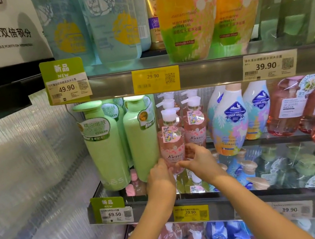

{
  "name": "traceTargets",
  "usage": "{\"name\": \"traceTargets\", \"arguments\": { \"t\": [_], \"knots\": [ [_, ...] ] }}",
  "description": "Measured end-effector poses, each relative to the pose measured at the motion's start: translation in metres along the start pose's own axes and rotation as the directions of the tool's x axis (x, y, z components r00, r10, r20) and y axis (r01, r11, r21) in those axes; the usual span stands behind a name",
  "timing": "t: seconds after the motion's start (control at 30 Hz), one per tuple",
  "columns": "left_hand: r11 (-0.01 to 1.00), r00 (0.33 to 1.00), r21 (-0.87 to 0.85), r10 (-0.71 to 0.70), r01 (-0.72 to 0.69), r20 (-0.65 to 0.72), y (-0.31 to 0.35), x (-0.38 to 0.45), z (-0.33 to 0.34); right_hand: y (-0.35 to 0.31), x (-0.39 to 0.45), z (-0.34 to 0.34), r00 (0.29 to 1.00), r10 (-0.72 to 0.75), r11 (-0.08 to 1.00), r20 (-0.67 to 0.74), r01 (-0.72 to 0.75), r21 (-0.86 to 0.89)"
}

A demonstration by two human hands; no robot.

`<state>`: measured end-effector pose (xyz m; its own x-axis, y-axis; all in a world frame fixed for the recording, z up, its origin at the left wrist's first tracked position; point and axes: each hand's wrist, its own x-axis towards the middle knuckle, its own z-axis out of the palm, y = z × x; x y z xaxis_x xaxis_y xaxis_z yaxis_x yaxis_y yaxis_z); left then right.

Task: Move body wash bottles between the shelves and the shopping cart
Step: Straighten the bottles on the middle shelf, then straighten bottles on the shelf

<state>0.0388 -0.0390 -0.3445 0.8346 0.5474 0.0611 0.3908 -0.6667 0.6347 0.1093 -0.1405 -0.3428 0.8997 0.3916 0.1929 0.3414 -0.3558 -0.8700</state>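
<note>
A clear pink body wash bottle (171, 142) with a white pump stands at the front of the middle shelf (237, 196), between green bottles and more pink ones. My left hand (159, 179) grips its lower left side. My right hand (198, 159) holds its lower right side, fingers curled round the base. Both arms reach up from the bottom of the view. No shopping cart is in view.
Tall green bottles (105, 147) stand just left of the pink one, blue-and-white bottles (228, 119) to its right. The upper shelf (206, 68) carries pale blue and orange bottles. A ribbed translucent panel (33, 183) closes the left side. More pump bottles fill the bottom shelf.
</note>
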Motion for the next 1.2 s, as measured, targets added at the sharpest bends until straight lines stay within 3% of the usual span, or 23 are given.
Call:
{"name": "traceTargets", "arguments": {
  "t": [0.13, 0.23, 0.4, 0.6, 0.83, 0.97, 1.03, 1.2],
  "knots": [
    [0.999, 0.999, 0.008, 0.034, -0.034, 0.018, -0.002, 0.001, -0.002, -0.004, -0.004, 0.001, 1.000, 0.009, 0.998, 0.007, -0.009, -0.062],
    [0.987, 0.989, 0.076, 0.141, -0.144, 0.044, -0.004, -0.005, -0.005, -0.001, -0.009, -0.004, 0.996, 0.087, 0.982, -0.022, -0.090, -0.166],
    [0.938, 0.946, 0.159, 0.283, -0.308, 0.160, 0.026, -0.012, -0.001, -0.001, -0.029, -0.047, 0.978, 0.160, 0.837, -0.131, -0.205, -0.507],
    [0.828, 0.823, 0.114, 0.512, -0.549, 0.245, 0.094, -0.071, 0.033, 0.013, -0.118, -0.125, 0.947, 0.145, 0.706, -0.285, -0.301, -0.641],
    [0.617, 0.551, -0.043, 0.731, -0.786, 0.403, 0.190, -0.198, 0.102, 0.030, -0.275, -0.237, 0.805, 0.228, 0.544, -0.548, -0.572, -0.614],
    [0.472, 0.349, -0.169, 0.809, -0.865, 0.473, 0.226, -0.288, 0.141, 0.038, -0.379, -0.282, 0.699, 0.268, 0.458, -0.663, -0.698, -0.550],
    [0.404, 0.235, -0.251, 0.828, -0.880, 0.509, 0.242, -0.337, 0.163, 0.045, -0.433, -0.299, 0.589, 0.299, 0.395, -0.751, -0.792, -0.465],
    [0.271, 0.049, -0.331, 0.834, -0.904, 0.550, 0.271, -0.406, 0.197, 0.062, -0.517, -0.325, 0.368, 0.367, 0.322, -0.854, -0.912, -0.254]
  ]
}}
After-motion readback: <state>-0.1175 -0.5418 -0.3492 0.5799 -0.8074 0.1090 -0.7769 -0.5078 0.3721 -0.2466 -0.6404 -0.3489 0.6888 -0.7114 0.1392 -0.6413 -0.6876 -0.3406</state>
